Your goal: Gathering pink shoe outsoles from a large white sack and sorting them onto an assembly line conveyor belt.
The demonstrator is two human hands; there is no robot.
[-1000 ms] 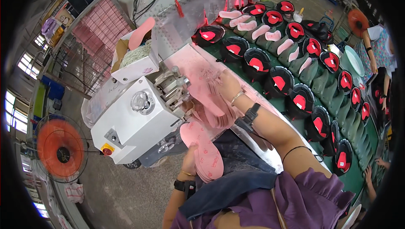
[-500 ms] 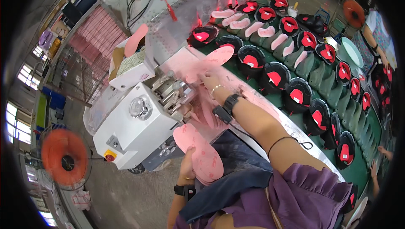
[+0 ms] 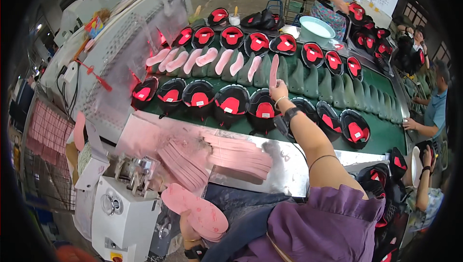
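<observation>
Hands are both gripping, the left hand [image 3: 185, 225] clasping, the right hand [image 3: 279, 90] pinching. A green counter [image 3: 381, 131] is carrying black shoe uppers [image 3: 232, 99] in rows flanking green lasts [image 3: 311, 79], apparently for order. A white machine [image 3: 129, 209] is standing near the left hand. Fanned piles of pink insoles [image 3: 241, 156] are resting on a metal sheet [image 3: 294, 170], likely leaving edges free for fingers. An insole stack [image 3: 198, 209] is lying in the left hand, held by its side, presumably steadying its layers. A single insole [image 3: 274, 71] is standing upright in the right hand's pinch; whether it is touching the lasts, I cannot tell.
</observation>
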